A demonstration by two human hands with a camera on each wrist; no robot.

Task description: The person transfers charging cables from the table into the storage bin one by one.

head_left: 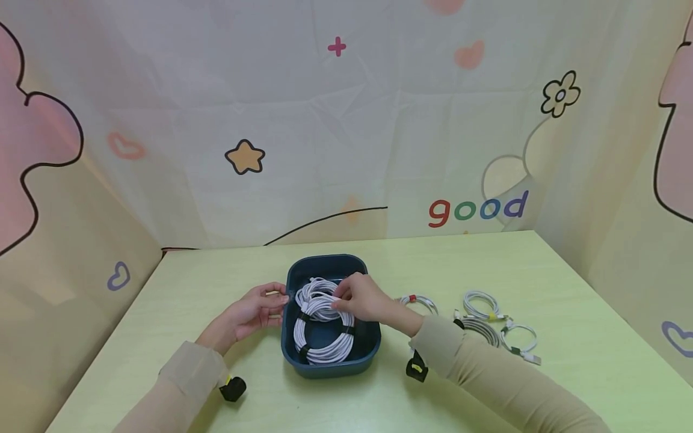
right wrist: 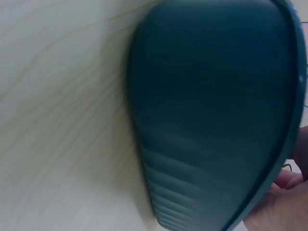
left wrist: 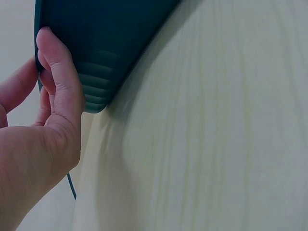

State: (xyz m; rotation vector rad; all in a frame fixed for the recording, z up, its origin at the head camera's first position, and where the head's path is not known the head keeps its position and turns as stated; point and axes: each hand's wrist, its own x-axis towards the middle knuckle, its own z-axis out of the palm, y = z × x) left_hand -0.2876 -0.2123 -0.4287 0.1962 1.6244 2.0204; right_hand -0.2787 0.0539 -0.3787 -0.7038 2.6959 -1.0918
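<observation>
A dark blue plastic bin [head_left: 304,368] stands on the table with two coils of white cable inside. The front cable coil [head_left: 325,355] is bound with black ties and overlaps the rear cable coil [head_left: 314,287]. My right hand [head_left: 368,297] reaches over the bin's right side and pinches the front coil at its upper right. At the bin's left rim, my left hand [head_left: 258,314] holds the edge, thumb at the rim and fingers [left wrist: 60,67] against the outer wall. The right wrist view shows the bin's outer wall and part of a hand [right wrist: 281,207] beyond its rim.
On the table's right lie several smaller coiled cables: one with a red tie [head_left: 414,299], one with a yellow tie [head_left: 480,305], a grey cable [head_left: 482,329] and one with a green tie [head_left: 520,340]. A printed cloth [head_left: 303,120] hangs behind the table.
</observation>
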